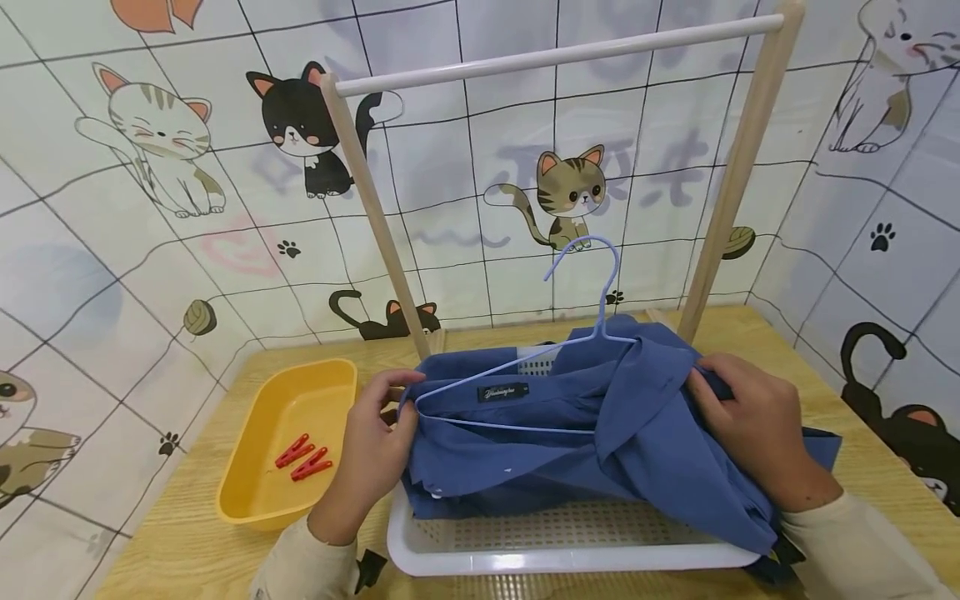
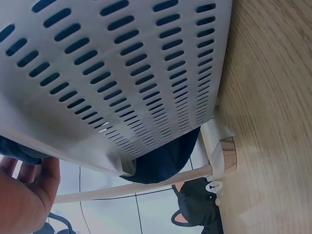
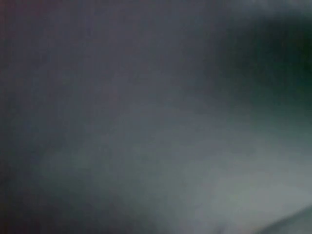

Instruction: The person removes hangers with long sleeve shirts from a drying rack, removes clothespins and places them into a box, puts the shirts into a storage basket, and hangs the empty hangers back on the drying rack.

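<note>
A blue garment [image 1: 525, 467] with a black neck label [image 1: 503, 392] lies bunched over a white slotted basket [image 1: 570, 560]. Its collar area surrounds a light-blue hanger [image 1: 510, 429], whose hook points up toward the back. At the hanger's left end, my left hand [image 1: 378, 433] pinches the cloth between thumb and fingers. Over on the right, my right hand [image 1: 753, 417] grips the garment near the hanger's other shoulder, which the cloth hides. In the left wrist view my left hand [image 2: 29, 195] holds dark cloth beside the basket wall [image 2: 146, 87]. The right wrist view is dark and blurred.
To the left stands a yellow tray [image 1: 288, 396] with red clothespins [image 1: 311, 464] in it. A wooden rack with a white crossbar [image 1: 562, 57] rises behind the basket. Cat-patterned walls [image 1: 465, 208] enclose the wooden table [image 1: 176, 508].
</note>
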A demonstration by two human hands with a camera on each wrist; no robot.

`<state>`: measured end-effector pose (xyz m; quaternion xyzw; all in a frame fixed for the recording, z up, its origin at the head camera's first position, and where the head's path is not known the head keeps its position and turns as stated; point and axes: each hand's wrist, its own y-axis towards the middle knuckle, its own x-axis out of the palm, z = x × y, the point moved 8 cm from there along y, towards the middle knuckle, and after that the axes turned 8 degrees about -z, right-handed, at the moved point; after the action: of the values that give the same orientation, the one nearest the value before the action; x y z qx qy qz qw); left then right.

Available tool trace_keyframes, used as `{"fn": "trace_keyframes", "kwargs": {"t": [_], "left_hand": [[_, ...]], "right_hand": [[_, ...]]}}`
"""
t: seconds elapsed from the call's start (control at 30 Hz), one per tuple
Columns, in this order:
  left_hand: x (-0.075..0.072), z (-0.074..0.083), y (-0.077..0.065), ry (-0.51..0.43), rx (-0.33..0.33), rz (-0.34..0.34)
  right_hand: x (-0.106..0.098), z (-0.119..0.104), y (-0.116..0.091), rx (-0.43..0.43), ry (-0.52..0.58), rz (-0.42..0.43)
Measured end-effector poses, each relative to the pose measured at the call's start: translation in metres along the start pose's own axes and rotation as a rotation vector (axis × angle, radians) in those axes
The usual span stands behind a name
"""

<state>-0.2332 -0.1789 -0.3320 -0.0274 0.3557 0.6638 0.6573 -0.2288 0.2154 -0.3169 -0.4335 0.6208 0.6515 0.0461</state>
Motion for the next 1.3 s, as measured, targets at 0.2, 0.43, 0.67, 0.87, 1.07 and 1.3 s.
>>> {"fn": "trace_keyframes", "kwargs": {"t": [0.2, 0.43, 0.67, 0.87, 1.07, 1.3], "left_hand": [[0.002, -0.006, 0.0, -0.006, -0.035, -0.019], [0.007, -0.009, 0.0, 0.063, -0.065, -0.068], [0.01, -0.006, -0.001, 0.07, -0.041, -0.071], [0.009, -0.005, 0.0, 0.071, 0.014, -0.043], [0.007, -0.002, 0.0, 0.085, 0.1, -0.016], [0.003, 0.006, -0.002, 0.077, 0.209, 0.035]], "right_hand": [[0.002, 0.002, -0.001, 0.035, 0.017, -0.005], [0.002, 0.001, 0.0, 0.03, 0.022, -0.007], [0.003, 0.001, 0.0, 0.037, 0.023, -0.016], [0.005, 0.001, -0.001, 0.031, 0.029, -0.017], [0.006, 0.001, -0.001, 0.034, 0.035, -0.018], [0.009, 0.001, -0.001, 0.045, 0.045, -0.035]]}}
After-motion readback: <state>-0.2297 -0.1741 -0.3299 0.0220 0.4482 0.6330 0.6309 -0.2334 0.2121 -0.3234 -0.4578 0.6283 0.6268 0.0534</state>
